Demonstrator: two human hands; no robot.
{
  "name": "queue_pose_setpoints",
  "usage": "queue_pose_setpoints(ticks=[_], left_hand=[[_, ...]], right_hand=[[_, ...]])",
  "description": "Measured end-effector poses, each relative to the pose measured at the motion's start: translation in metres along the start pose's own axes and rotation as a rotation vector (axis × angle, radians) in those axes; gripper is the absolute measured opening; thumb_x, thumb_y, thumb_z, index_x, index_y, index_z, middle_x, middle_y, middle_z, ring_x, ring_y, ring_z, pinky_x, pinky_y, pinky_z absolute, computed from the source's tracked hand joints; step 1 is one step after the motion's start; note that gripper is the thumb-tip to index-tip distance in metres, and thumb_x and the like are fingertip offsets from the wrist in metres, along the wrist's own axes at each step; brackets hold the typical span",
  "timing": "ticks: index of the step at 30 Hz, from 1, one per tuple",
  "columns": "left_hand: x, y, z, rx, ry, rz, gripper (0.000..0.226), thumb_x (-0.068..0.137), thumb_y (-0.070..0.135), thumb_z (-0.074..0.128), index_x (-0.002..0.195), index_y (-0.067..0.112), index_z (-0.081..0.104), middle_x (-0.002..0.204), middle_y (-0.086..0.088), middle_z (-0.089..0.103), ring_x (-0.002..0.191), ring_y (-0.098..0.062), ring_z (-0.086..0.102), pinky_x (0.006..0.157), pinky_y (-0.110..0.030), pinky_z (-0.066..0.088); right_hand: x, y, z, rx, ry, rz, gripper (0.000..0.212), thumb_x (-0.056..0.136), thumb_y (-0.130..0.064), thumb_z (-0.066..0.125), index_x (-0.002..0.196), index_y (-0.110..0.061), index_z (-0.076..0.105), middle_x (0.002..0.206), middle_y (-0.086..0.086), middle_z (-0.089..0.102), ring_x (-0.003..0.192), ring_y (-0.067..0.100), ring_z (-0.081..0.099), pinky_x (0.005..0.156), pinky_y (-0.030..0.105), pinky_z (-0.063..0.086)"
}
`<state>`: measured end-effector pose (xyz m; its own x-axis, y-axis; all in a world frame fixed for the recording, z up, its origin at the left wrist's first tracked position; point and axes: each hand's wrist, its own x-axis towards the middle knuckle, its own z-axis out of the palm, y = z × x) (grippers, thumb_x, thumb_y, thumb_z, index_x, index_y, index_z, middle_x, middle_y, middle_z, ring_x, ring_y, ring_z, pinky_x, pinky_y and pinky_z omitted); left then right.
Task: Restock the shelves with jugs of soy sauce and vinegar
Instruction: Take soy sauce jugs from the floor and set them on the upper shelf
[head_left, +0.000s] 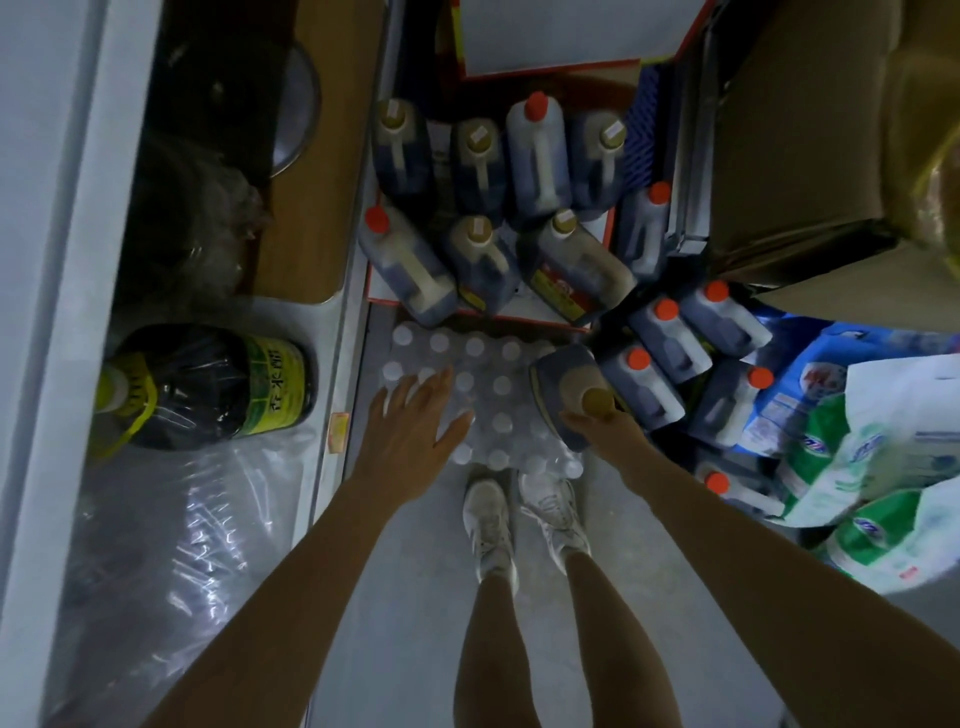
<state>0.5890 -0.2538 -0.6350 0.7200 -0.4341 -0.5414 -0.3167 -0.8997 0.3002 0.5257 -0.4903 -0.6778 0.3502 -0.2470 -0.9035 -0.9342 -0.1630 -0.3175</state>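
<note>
My right hand (597, 423) is shut on a dark jug with a tan cap (569, 387), lifted above a shrink-wrapped pack of white-capped bottles (483, 364). My left hand (415, 415) hovers open over that pack, fingers spread, holding nothing. Ahead on the floor, several dark jugs with tan or red caps (498, 208) stand in an open red-edged carton (545, 314). More red-capped jugs (675, 338) stand to the right. On the white shelf (78, 260) at left lies a large dark jug with a green-yellow label (208, 384).
Clear plastic wrap (182, 545) covers goods on the shelf below the lying jug. Cardboard boxes (805, 156) stand at the upper right, blue and green packaged goods (857, 441) at right. My feet in white shoes (524, 519) stand on the grey aisle floor.
</note>
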Motion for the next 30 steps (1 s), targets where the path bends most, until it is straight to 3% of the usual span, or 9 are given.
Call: queue_pose_setpoints(ticks=[5, 9, 15, 19, 21, 23, 26, 28, 30], left_hand=[[-0.004, 0.006, -0.004, -0.14, 0.044, -0.024, 0.074, 0.089, 0.058, 0.029, 0.143, 0.008, 0.041, 0.141, -0.013, 0.049, 0.133, -0.033, 0.042, 0.106, -0.046, 0.035], [-0.007, 0.011, -0.014, -0.205, 0.043, -0.077, 0.065, 0.094, 0.033, 0.056, 0.147, 0.007, 0.03, 0.151, -0.013, 0.036, 0.142, -0.029, 0.025, 0.113, -0.04, 0.023], [-0.016, 0.032, -0.042, -0.322, 0.081, -0.081, 0.082, 0.083, 0.03, 0.071, 0.147, 0.004, 0.027, 0.148, -0.017, 0.036, 0.138, -0.034, 0.032, 0.111, -0.045, 0.029], [-0.02, 0.042, -0.051, -0.373, 0.087, -0.036, 0.111, 0.061, 0.077, 0.063, 0.143, 0.008, 0.034, 0.142, -0.012, 0.045, 0.13, -0.03, 0.043, 0.104, -0.047, 0.039], [-0.026, 0.048, -0.064, -0.421, 0.099, -0.025, 0.124, 0.05, 0.093, 0.053, 0.143, 0.014, 0.032, 0.141, -0.008, 0.045, 0.129, -0.028, 0.044, 0.102, -0.048, 0.041], [-0.045, 0.065, -0.095, -0.534, 0.128, -0.037, 0.124, 0.053, 0.076, 0.072, 0.148, 0.014, 0.022, 0.146, -0.011, 0.039, 0.133, -0.029, 0.04, 0.109, -0.045, 0.036], [-0.066, 0.078, -0.142, -0.708, 0.21, -0.016, 0.121, 0.061, 0.035, 0.089, 0.152, 0.018, 0.01, 0.15, -0.001, 0.03, 0.137, -0.018, 0.032, 0.108, -0.025, 0.028], [-0.08, 0.083, -0.178, -0.693, 0.319, 0.055, 0.12, 0.059, 0.034, 0.09, 0.152, 0.016, 0.015, 0.148, 0.0, 0.033, 0.135, -0.015, 0.034, 0.1, -0.013, 0.025], [-0.098, 0.089, -0.213, -0.714, 0.38, 0.134, 0.121, 0.054, 0.04, 0.092, 0.15, 0.016, 0.022, 0.145, -0.003, 0.043, 0.13, -0.016, 0.044, 0.101, -0.016, 0.032]], right_hand=[[0.001, -0.02, -0.02, -0.173, -0.041, -0.108, 0.046, 0.088, -0.035, 0.065, 0.122, -0.003, 0.06, 0.123, 0.016, 0.062, 0.116, 0.031, 0.057, 0.083, 0.028, 0.041], [-0.012, -0.032, -0.025, -0.414, 0.055, -0.192, 0.055, 0.084, -0.049, 0.066, 0.117, -0.006, 0.061, 0.104, 0.014, 0.063, 0.096, 0.028, 0.059, 0.072, 0.028, 0.038], [-0.056, -0.054, -0.039, -0.484, 0.09, -0.443, 0.039, 0.087, -0.038, 0.066, 0.113, -0.009, 0.065, 0.093, 0.011, 0.065, 0.089, 0.024, 0.062, 0.06, 0.024, 0.039], [-0.103, -0.082, -0.053, -0.491, 0.041, -0.601, 0.043, 0.085, -0.041, 0.068, 0.103, -0.002, 0.067, 0.088, 0.013, 0.068, 0.081, 0.024, 0.061, 0.066, 0.035, 0.046], [-0.136, -0.1, -0.064, -0.453, -0.006, -0.683, 0.036, 0.084, -0.035, 0.071, 0.088, 0.001, 0.066, 0.08, 0.007, 0.071, 0.079, 0.02, 0.062, 0.069, 0.03, 0.047], [-0.171, -0.119, -0.075, -0.425, -0.068, -0.768, 0.03, 0.086, -0.025, 0.071, 0.066, -0.007, 0.058, 0.055, -0.009, 0.062, 0.063, 0.007, 0.056, 0.058, 0.017, 0.041], [-0.222, -0.15, -0.087, -0.463, -0.068, -0.907, 0.05, 0.08, -0.038, 0.074, 0.054, -0.004, 0.047, 0.049, 0.012, 0.049, 0.049, 0.015, 0.044, 0.052, 0.033, 0.032], [-0.263, -0.174, -0.093, -0.521, -0.034, -0.995, 0.055, 0.071, -0.054, 0.073, 0.058, -0.003, 0.057, 0.056, 0.01, 0.058, 0.051, 0.016, 0.051, 0.052, 0.038, 0.039], [-0.311, -0.199, -0.099, -0.562, -0.025, -1.083, 0.053, 0.069, -0.058, 0.07, 0.063, -0.006, 0.064, 0.059, 0.001, 0.063, 0.053, 0.01, 0.056, 0.054, 0.036, 0.044]])
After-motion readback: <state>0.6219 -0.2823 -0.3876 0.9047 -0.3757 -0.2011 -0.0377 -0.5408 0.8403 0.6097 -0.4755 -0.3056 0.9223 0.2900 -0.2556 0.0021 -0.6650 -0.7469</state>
